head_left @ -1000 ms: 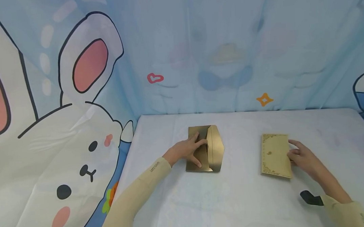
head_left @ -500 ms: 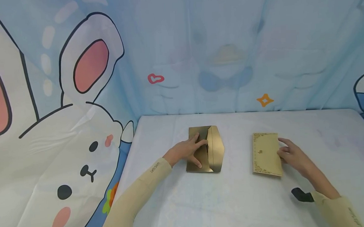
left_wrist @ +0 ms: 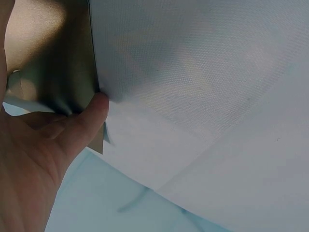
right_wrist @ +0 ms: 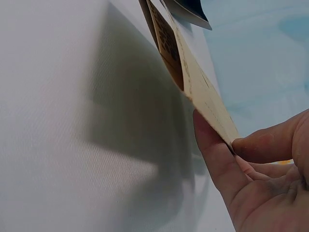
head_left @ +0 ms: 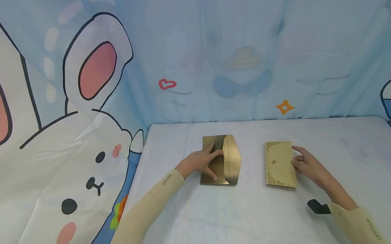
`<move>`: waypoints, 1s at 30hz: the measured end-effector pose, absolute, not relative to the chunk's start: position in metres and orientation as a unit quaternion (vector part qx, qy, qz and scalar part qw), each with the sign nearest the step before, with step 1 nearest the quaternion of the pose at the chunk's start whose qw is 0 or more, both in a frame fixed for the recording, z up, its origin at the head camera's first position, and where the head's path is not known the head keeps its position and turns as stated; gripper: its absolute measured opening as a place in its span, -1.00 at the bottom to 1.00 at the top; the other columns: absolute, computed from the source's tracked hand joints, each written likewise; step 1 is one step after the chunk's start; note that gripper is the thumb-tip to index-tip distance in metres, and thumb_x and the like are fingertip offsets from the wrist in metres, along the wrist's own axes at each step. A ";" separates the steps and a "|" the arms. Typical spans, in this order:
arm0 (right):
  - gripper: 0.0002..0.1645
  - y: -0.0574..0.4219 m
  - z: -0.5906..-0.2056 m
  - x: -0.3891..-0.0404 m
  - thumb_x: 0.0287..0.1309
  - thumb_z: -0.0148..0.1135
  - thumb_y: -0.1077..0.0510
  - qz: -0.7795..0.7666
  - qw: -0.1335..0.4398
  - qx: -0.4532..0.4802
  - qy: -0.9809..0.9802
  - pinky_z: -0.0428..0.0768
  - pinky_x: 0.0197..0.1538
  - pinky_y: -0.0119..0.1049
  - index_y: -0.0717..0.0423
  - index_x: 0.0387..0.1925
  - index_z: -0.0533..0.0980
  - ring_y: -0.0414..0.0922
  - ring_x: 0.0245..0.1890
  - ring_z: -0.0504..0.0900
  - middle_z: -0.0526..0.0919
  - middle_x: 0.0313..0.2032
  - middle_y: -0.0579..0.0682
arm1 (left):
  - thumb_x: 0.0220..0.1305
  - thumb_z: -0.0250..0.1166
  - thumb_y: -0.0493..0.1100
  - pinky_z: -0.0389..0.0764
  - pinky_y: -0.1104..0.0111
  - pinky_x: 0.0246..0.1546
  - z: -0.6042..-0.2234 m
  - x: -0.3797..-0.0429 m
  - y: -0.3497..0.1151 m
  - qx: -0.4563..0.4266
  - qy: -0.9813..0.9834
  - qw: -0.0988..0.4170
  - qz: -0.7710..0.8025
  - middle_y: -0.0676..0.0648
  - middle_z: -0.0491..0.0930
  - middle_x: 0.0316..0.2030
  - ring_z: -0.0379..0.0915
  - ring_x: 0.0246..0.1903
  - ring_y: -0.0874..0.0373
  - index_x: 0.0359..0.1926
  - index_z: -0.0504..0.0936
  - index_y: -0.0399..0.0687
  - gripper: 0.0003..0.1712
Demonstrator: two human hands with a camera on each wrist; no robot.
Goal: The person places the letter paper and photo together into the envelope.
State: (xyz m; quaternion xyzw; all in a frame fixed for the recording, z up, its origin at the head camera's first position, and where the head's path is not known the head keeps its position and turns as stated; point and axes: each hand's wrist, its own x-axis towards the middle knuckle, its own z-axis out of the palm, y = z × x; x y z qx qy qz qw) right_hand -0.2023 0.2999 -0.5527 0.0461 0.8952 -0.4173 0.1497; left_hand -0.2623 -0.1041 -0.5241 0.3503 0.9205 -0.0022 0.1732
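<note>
A gold envelope (head_left: 231, 160) lies on the white-covered table, its pointed flap spread toward the right and its mouth gaping. My left hand (head_left: 200, 161) rests on the envelope with thumb and fingers spread, one fingertip at the mouth's edge. In the left wrist view, a digit reaches the rim of the shiny gold paper (left_wrist: 38, 29). To the right, my right hand (head_left: 310, 168) pinches a folded pale-gold card (head_left: 277, 165) with ornate corners by its right edge. From the right wrist, the card (right_wrist: 205, 99) appears raised and slanted over its shadow, its leaves slightly parted.
White cloth covers the table (head_left: 219, 215), and its far edge meets a blue curtain (head_left: 244, 32). On the left hangs a cloth printed with a white rabbit (head_left: 85, 152). A black piece (head_left: 318, 207) juts from the right sleeve.
My right hand has carried the card leftward and slightly away from me, nearer the envelope. The left hand and the envelope have stayed in place.
</note>
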 end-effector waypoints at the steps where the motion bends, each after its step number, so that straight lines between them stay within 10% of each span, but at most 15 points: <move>1: -0.19 0.298 -0.553 -0.203 0.50 -0.14 0.22 -0.418 0.150 0.045 0.895 0.66 -0.07 -0.11 0.29 0.57 -0.26 0.21 0.04 0.56 0.33 0.20 0.50 | -0.09 0.41 0.52 0.63 0.08 0.06 -0.524 -0.262 -0.104 0.351 0.921 0.172 -0.003 -0.32 -0.11 0.58 0.19 0.47 -0.19 0.53 -0.02 0.40 0.25; 30: -0.21 0.241 -0.543 -0.215 0.51 -0.10 0.21 -0.449 0.149 0.001 0.881 0.64 -0.11 -0.18 0.24 0.58 -0.19 0.11 -0.02 0.59 0.39 0.19 0.45 | -0.09 0.39 0.53 0.63 0.10 0.06 -0.524 -0.263 -0.106 0.360 0.918 0.166 -0.001 -0.34 -0.08 0.57 0.23 0.44 -0.20 0.53 -0.01 0.39 0.23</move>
